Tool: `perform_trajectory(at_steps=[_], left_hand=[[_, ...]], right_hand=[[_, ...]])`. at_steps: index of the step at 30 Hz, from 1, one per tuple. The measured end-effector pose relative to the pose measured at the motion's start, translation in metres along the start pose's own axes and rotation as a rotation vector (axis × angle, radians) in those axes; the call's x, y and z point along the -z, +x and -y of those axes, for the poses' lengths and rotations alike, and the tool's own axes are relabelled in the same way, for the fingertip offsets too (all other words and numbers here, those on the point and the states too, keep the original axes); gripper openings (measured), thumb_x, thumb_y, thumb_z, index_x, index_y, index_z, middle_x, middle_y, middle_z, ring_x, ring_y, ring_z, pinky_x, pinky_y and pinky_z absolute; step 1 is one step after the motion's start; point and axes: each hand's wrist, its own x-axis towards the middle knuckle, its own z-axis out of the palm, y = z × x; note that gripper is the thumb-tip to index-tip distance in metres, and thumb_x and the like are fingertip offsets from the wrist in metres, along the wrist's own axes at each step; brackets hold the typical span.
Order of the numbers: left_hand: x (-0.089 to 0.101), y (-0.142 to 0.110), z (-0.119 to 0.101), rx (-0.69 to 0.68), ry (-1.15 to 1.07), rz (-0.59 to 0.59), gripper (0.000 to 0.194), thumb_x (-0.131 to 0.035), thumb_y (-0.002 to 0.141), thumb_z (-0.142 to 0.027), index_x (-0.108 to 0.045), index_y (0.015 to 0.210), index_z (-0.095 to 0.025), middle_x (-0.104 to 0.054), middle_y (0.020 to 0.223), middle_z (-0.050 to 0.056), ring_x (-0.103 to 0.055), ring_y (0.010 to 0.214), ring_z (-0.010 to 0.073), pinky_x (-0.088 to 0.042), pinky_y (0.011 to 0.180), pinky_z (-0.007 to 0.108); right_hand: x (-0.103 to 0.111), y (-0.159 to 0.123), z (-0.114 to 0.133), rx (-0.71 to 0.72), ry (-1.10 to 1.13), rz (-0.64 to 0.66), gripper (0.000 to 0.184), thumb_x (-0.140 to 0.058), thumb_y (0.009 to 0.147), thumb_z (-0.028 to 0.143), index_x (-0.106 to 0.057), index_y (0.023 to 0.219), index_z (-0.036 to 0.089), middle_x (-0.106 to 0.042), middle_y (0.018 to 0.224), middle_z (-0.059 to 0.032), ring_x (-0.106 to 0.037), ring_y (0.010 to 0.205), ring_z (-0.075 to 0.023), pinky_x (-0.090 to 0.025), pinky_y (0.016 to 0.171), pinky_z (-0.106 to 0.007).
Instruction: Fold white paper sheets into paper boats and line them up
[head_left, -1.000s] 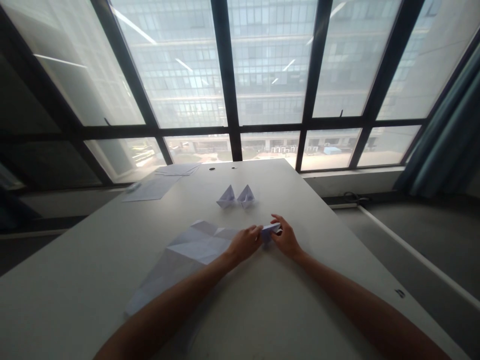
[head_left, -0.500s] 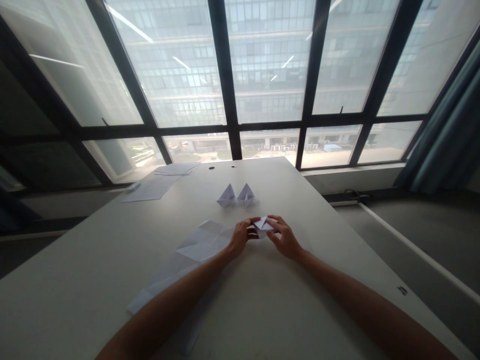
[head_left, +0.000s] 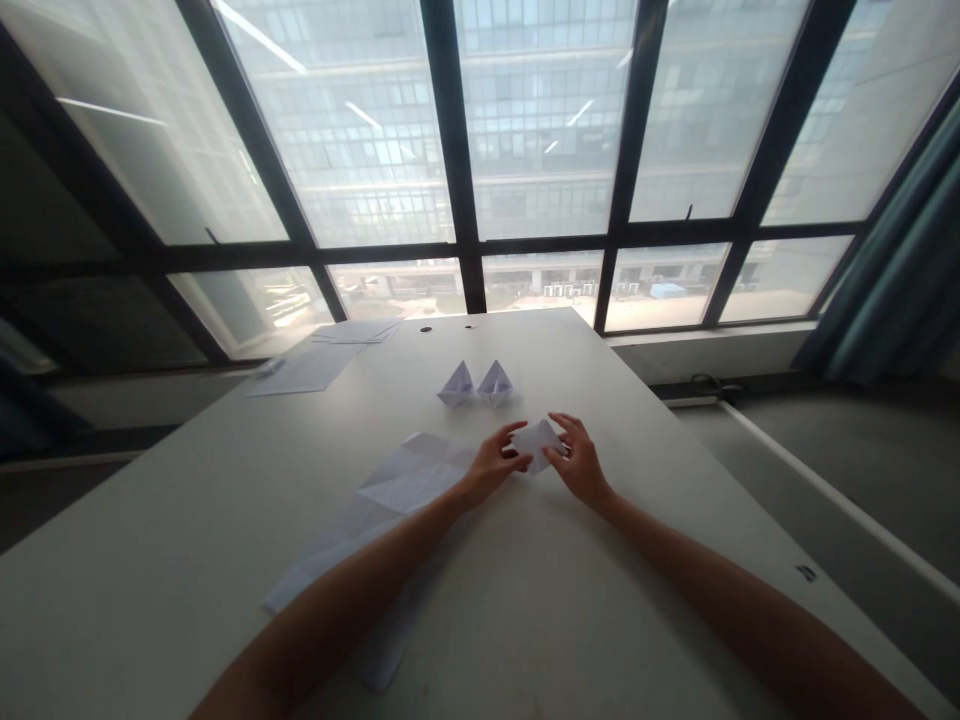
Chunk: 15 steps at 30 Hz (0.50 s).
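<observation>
Between my two hands is a small piece of folded white paper [head_left: 537, 440], roughly diamond-shaped and held just above the table. My left hand [head_left: 495, 465] grips its left side with thumb and fingers. On the right side, my right hand [head_left: 581, 465] pinches the paper between thumb and fingers. Two folded paper boats [head_left: 456, 388] stand side by side beyond my hands. A large creased sheet of paper [head_left: 397, 485] lies to the left, partly hidden under my left forearm.
The white table [head_left: 600, 620] runs toward the windows. Flat sheets of paper [head_left: 307, 370] lie at its far left. A small dark fitting [head_left: 806, 573] is near the right edge. A blue curtain [head_left: 885, 260] hangs at the right.
The folded paper has been turned between my hands, so a flat diamond face now shows. Both hands have shifted their grip around it. The paper boats stay in place.
</observation>
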Motion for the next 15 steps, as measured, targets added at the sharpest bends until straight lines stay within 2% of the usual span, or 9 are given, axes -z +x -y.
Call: perform_trajectory(at_steps=[2,5,8,10,13,15], left_hand=[[-0.0003,0.0015,0.0012,0.0,0.019,0.007,0.074,-0.078,0.072,-0.042,-0.049,0.134,-0.016,-0.066,0.105,0.01,-0.065,0.082,0.0188,-0.053,0.068,0.029],[-0.0015,0.0027,0.0,0.002,0.112,0.0,0.059,-0.072,0.078,-0.046,-0.058,0.125,-0.014,-0.066,0.103,0.01,-0.064,0.078,0.0169,-0.051,0.064,0.025],[-0.0019,0.002,-0.003,0.019,0.266,0.013,0.046,-0.072,0.076,-0.05,-0.068,0.098,-0.01,-0.065,0.082,0.006,-0.058,0.066,0.0145,-0.042,0.054,0.021],[-0.002,0.0006,-0.0046,0.036,0.332,0.023,0.044,-0.073,0.074,-0.052,-0.067,0.083,-0.01,-0.059,0.069,0.003,-0.053,0.059,0.0129,-0.036,0.05,0.02],[-0.0027,-0.0013,-0.0064,0.042,0.36,0.026,0.045,-0.071,0.073,-0.055,-0.064,0.074,-0.011,-0.054,0.063,0.0,-0.048,0.054,0.011,-0.031,0.048,0.02],[-0.0034,-0.0018,-0.0077,0.033,0.372,0.026,0.047,-0.069,0.074,-0.058,-0.062,0.071,-0.012,-0.05,0.06,-0.002,-0.044,0.053,0.0102,-0.028,0.047,0.02]], right_hand=[[-0.0027,0.0021,-0.0059,-0.109,0.083,-0.018,0.065,-0.068,0.075,0.025,-0.049,0.137,0.017,-0.064,0.107,-0.0098,-0.062,0.076,-0.0162,-0.054,0.066,-0.03],[-0.0041,0.0029,-0.0088,-0.188,0.174,0.034,0.067,-0.071,0.072,0.025,-0.05,0.135,0.012,-0.06,0.073,0.0024,-0.056,0.064,-0.0133,-0.049,0.061,-0.026],[-0.0043,0.0013,-0.0055,-0.176,0.184,0.08,0.057,-0.072,0.072,0.027,-0.058,0.126,0.014,-0.057,0.069,0.0045,-0.054,0.062,-0.0122,-0.046,0.058,-0.025],[-0.0046,0.0004,-0.003,-0.178,0.187,0.097,0.051,-0.073,0.072,0.03,-0.062,0.119,0.015,-0.06,0.071,0.0026,-0.055,0.063,-0.0131,-0.046,0.059,-0.025],[-0.0046,0.0004,-0.0018,-0.223,0.173,0.128,0.032,-0.071,0.075,0.038,-0.07,0.096,0.014,-0.065,0.074,-0.0018,-0.057,0.063,-0.0141,-0.045,0.058,-0.025],[-0.0041,0.0008,-0.002,-0.258,0.137,0.155,0.029,-0.068,0.077,0.042,-0.07,0.08,0.013,-0.064,0.069,-0.0019,-0.053,0.058,-0.0127,-0.041,0.052,-0.024]])
